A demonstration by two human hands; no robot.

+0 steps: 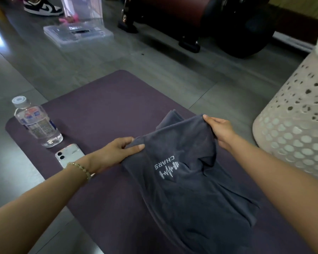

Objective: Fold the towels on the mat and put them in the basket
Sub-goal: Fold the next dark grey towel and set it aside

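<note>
A dark grey towel (187, 195) with a white "CHARS" logo lies rumpled on the purple mat (103, 110), its far part lifted. My left hand (117, 149) pinches the towel's left upper edge between thumb and fingers. My right hand (220, 131) grips the right upper edge, fingers curled round the cloth. The white perforated basket (292, 125) stands at the right, just off the mat, close to my right hand. Its inside is hidden.
A clear water bottle (35, 121) stands on the mat's left edge, with a white phone (68, 154) lying beside it near my left wrist. Farther back on the grey floor are a clear plastic box (77, 32), a sneaker (42, 6) and dark furniture (200, 21).
</note>
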